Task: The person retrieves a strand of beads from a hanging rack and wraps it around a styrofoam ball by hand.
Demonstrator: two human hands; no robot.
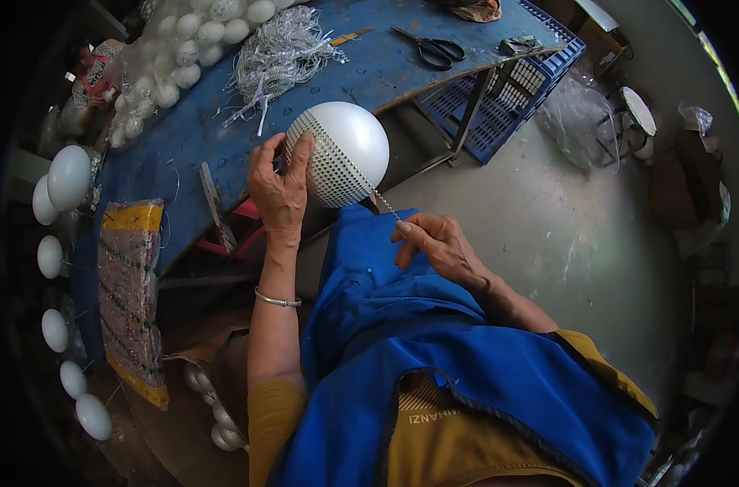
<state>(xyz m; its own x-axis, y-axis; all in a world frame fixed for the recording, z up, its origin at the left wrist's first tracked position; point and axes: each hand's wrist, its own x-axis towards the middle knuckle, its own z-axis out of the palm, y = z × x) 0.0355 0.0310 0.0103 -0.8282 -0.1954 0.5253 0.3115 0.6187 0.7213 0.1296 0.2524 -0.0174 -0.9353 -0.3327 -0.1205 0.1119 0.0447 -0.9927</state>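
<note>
Steadying a white ball point(361, 134) beside the near edge of the worktop point(365, 77), the left hand point(280, 183) cups it. The right hand point(436, 243) pinches a bead string point(388, 209), apparently keeping it taut.

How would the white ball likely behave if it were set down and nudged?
The ball would probably roll, given its rounded shape. Its bare, glossy side may be slippery, while the silvery beads under the left hand likely add grip.

The studded white ball point(361, 138) blocks the way between left fingers point(303, 151) and right fingers point(418, 236); beyond them, silver tinsel point(282, 53) and scissors point(439, 53) obstruct the surface point(373, 73). Rightward, a hand could pass above the floor point(548, 243).
</note>
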